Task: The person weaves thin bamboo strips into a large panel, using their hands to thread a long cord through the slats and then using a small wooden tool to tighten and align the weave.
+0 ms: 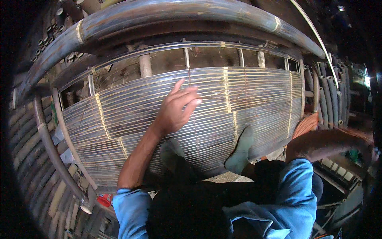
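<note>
1. Fingers point(178, 85) of the left hand point(174, 112) are hovering loosely spread over the middle of a panel of pale strips point(270, 99); nothing is showing plainly between them, and contact with the strips is impossible to tell.

2. Beyond the panel's right end, the right forearm point(330, 144) is pointing outward, its right hand point(374, 154) disappearing into the dark rim; whether that hand is gripping anything cannot be told. An orange bundle of strands point(307, 125) is showing just beside the arm.

3. Work on the strips appears to be the step in hand, perhaps setting or checking their rows, which pale bands point(226, 85) are crossing.

4. Any next move is probably calling for a light left touch, keeping neighbouring strips even.

5. Wooden side bars, left point(73, 139) and right point(302, 85), are bounding the panel; a thin rail point(139, 51) is running along the far edge, leaving a gap broken by crosspieces.

6. Farther out, a thick curved pole point(179, 15) is limiting forward reach, while two shoes point(241, 149) are crowding the near edge.
</note>
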